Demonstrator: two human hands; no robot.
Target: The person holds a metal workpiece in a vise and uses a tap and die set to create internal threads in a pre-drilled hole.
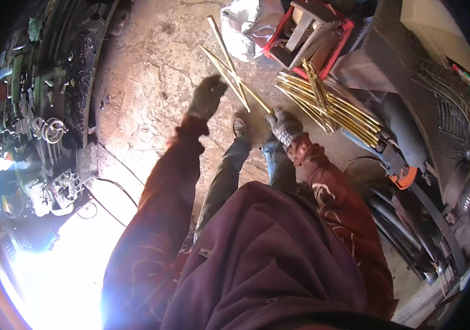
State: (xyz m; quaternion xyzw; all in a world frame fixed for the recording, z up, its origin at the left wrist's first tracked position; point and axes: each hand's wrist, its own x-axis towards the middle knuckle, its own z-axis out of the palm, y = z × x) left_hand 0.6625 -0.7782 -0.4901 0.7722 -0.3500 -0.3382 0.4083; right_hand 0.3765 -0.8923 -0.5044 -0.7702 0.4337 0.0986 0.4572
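My right hand (286, 126), in a grey patterned glove, is closed around the near end of a thin brass-coloured rod (256, 98). Another slim rod (219, 37) crosses it, and the pair forms a narrow X above the floor in front of my feet. Just left of the crossing is my left hand (205, 99), in a dark glove. Its fingers are in shadow, and whether they touch a rod I cannot make out. A loose pile of similar rods (350, 114) lies to the right of my right hand, with a few shorter pieces across it.
A red crate (345, 41) with wooden and metal pieces stands at the far right, beside a white bag (244, 27). A lathe-like machine (50, 130) with a handwheel lines the left. An orange-ended tool (405, 177) and dark pipes (391, 220) lie to the right. Cables (116, 184) cross the floor.
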